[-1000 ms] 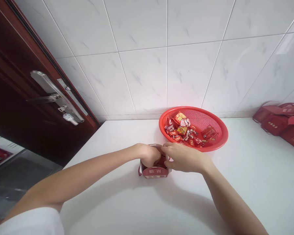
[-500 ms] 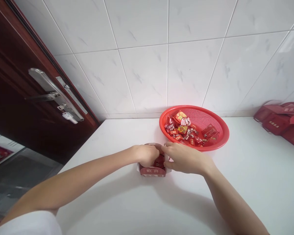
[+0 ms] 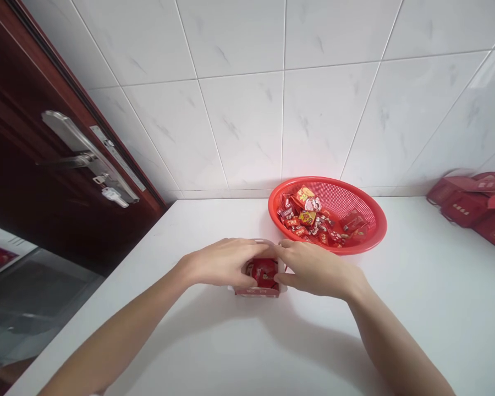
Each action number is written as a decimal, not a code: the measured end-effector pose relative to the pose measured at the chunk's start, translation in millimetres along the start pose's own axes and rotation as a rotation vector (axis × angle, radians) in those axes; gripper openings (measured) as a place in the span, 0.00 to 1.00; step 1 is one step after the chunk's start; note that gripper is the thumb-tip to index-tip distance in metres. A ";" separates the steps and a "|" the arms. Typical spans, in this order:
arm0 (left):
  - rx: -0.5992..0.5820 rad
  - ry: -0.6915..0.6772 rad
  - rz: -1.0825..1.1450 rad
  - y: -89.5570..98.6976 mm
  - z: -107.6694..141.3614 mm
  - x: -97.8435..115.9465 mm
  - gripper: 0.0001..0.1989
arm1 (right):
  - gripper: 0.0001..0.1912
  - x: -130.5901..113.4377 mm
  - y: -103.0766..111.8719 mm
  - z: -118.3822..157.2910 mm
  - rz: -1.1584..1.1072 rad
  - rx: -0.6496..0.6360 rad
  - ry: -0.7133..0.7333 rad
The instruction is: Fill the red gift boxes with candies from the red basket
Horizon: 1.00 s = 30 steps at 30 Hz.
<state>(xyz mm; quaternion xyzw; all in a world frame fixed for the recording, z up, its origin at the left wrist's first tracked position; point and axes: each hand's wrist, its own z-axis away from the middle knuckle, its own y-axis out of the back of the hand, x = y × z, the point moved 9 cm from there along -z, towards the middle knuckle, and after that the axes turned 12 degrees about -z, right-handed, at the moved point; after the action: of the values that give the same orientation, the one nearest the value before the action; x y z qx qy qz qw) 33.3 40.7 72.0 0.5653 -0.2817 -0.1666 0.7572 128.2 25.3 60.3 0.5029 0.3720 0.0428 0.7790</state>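
A small red gift box (image 3: pixel 256 293) stands on the white table with its top uncovered. Red-wrapped candies (image 3: pixel 264 270) show inside it. On the box's left side is my left hand (image 3: pixel 220 261), its thumb at the front and its fingers at the back flap. My right hand (image 3: pixel 319 268) grips the opposite side in the same way, thumb and fingers bent over the edge. Both hands partly cover the side walls. Just behind my right hand sits a red plastic basket (image 3: pixel 377 231) holding several wrapped snacks (image 3: pixel 307 218) in red and yellow.
Several dark red boxes (image 3: pixel 470 212) lie at the table's far right against the tiled wall (image 3: pixel 239 126). To the left, past the edge of the white table (image 3: pixel 181 352), is a dark red door (image 3: pixel 20 159) with a metal handle and keys.
My left hand has come out of the box and now spans its left side, so the candies inside show more. My right hand has stayed on the right side.
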 end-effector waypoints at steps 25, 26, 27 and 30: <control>0.319 0.027 0.443 -68.1 13.0 -30.3 0.39 | 0.05 4.3 -6.4 -12.1 -0.163 -0.133 0.149; 0.309 0.020 0.423 -69.3 12.4 -29.0 0.39 | 0.05 6.4 -7.0 -11.8 -0.160 -0.149 0.147; 0.297 0.006 0.403 -70.3 11.7 -26.9 0.40 | 0.05 8.4 -7.7 -11.6 -0.156 -0.164 0.147; 0.277 -0.066 0.376 -70.9 10.0 -18.2 0.42 | 0.05 12.5 -7.9 -10.7 -0.149 -0.186 0.151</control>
<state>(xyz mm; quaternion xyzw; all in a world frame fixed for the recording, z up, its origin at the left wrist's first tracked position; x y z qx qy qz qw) 17.6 21.8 2.3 0.5956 -0.4268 -0.0008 0.6805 128.1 35.0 44.9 0.3947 0.4603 0.0568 0.7932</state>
